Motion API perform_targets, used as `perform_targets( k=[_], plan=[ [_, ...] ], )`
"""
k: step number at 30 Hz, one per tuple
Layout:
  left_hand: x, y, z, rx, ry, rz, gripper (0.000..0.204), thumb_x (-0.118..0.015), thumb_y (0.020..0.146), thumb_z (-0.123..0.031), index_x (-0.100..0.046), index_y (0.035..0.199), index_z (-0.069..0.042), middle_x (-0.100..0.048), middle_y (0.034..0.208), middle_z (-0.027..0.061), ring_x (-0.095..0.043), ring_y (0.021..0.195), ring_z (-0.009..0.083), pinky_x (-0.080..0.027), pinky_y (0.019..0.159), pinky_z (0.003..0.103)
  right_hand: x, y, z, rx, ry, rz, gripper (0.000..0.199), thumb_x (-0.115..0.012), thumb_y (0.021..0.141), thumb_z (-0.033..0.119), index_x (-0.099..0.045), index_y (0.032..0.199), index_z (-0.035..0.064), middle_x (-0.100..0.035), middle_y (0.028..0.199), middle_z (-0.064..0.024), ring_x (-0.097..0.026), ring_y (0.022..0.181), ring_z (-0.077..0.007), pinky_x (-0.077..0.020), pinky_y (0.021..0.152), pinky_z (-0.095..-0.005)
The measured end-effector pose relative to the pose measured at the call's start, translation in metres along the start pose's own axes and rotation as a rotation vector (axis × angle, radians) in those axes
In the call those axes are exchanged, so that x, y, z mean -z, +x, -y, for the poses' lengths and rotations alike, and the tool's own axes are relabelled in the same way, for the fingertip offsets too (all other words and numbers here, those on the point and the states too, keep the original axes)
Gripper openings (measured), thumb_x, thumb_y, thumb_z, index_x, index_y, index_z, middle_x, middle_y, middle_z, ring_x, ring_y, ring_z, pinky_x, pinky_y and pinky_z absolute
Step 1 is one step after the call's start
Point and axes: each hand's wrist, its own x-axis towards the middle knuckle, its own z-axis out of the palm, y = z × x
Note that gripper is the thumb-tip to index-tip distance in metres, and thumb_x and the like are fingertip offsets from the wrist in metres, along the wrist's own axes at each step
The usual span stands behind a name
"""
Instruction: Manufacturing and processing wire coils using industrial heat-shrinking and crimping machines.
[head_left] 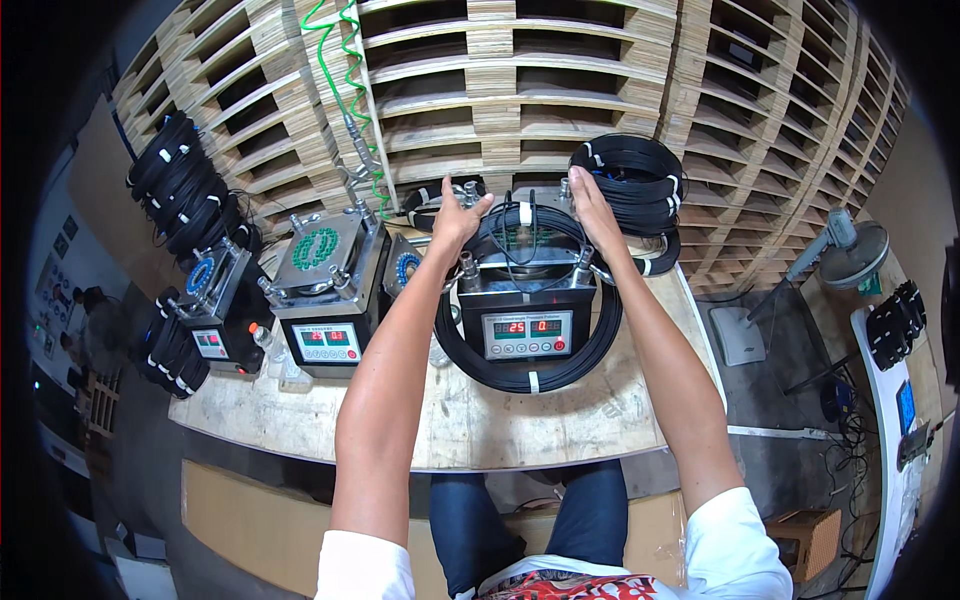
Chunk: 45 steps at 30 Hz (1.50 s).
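Observation:
A black cable coil point(500, 379) bound with white ties loops around the front of a polishing machine point(527, 299) with a lit red display. Loose cable ends and a white tie cross above the machine's top plate, hiding most of it. At the machine's upper left, my left hand point(458, 218) has its thumb and index finger spread, near a corner post. My right hand point(595, 212) is at the upper right with its fingers stretched out, beside the coil and another post. Whether either palm touches the cable or a post cannot be made out.
Two similar machines point(318, 262) point(210, 290) stand to the left with green and blue rings on top. Black cable coils are piled at the back right point(635, 185) and far left point(175, 185). Wooden pallets point(495, 75) rise behind the table point(450, 430). A fan point(855, 255) stands right.

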Motion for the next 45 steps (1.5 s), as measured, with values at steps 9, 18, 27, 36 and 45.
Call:
perform_targets(
  k=[9, 18, 27, 36, 45],
  plan=[
    [-0.007, -0.008, -0.018, 0.086, -0.034, -0.046, 0.088, -0.047, 0.095, -0.065, -0.022, 0.156, -0.006, -0.052, 0.138, 0.0342, -0.048, 0.132, 0.047, -0.038, 0.11, 0.048, 0.011, 0.009, -0.017, 0.078, -0.092, -0.032, 0.075, -0.035, 0.101, 0.066, -0.043, 0.15, 0.0094, -0.061, 0.111, -0.0109, -0.057, 0.087, -0.0183, -0.0483, 0.081, -0.0325],
    [-0.004, -0.001, -0.002, -0.027, 0.08, -0.067, 0.088, -0.061, 0.096, -0.044, -0.01, 0.158, -0.008, -0.058, 0.129, 0.0346, -0.056, 0.123, 0.0472, -0.043, 0.104, 0.048, 0.008, -0.013, 0.01, -0.022, 0.159, -0.048, 0.074, -0.034, 0.102, 0.064, -0.045, 0.149, 0.0083, -0.06, 0.115, -0.0132, -0.058, 0.093, -0.0181, -0.0517, 0.076, -0.0299],
    [0.005, -0.002, 0.004, 0.013, 0.152, -0.151, 0.073, -0.053, 0.099, -0.047, -0.025, 0.154, -0.008, -0.061, 0.127, 0.0316, -0.057, 0.12, 0.0485, -0.044, 0.102, 0.051, -0.006, 0.0, -0.001, -0.098, -0.081, -0.028, 0.071, -0.029, 0.103, 0.062, -0.048, 0.145, 0.0087, -0.052, 0.143, -0.0232, -0.044, 0.137, -0.0419, -0.0347, 0.113, -0.0419],
    [-0.003, 0.005, 0.005, 0.048, 0.224, -0.12, 0.069, -0.057, 0.098, -0.043, -0.029, 0.153, -0.012, -0.061, 0.128, 0.0297, -0.057, 0.121, 0.0465, -0.043, 0.103, 0.05, 0.002, 0.0, -0.012, 0.1, 0.034, -0.105, 0.06, -0.039, 0.105, 0.052, -0.052, 0.14, 0.005, -0.062, 0.129, -0.0225, -0.064, 0.113, -0.0347, -0.0504, 0.093, -0.0379],
    [-0.005, 0.002, -0.001, 0.04, 0.132, -0.065, 0.068, -0.063, 0.096, -0.032, -0.03, 0.153, -0.015, -0.06, 0.131, 0.0275, -0.056, 0.125, 0.0443, -0.043, 0.105, 0.049, 0.006, -0.001, -0.006, 0.071, -0.227, -0.171, 0.063, -0.039, 0.104, 0.055, -0.053, 0.138, 0.004, -0.063, 0.127, -0.0261, -0.059, 0.118, -0.0422, -0.0455, 0.101, -0.0428]
  ],
)
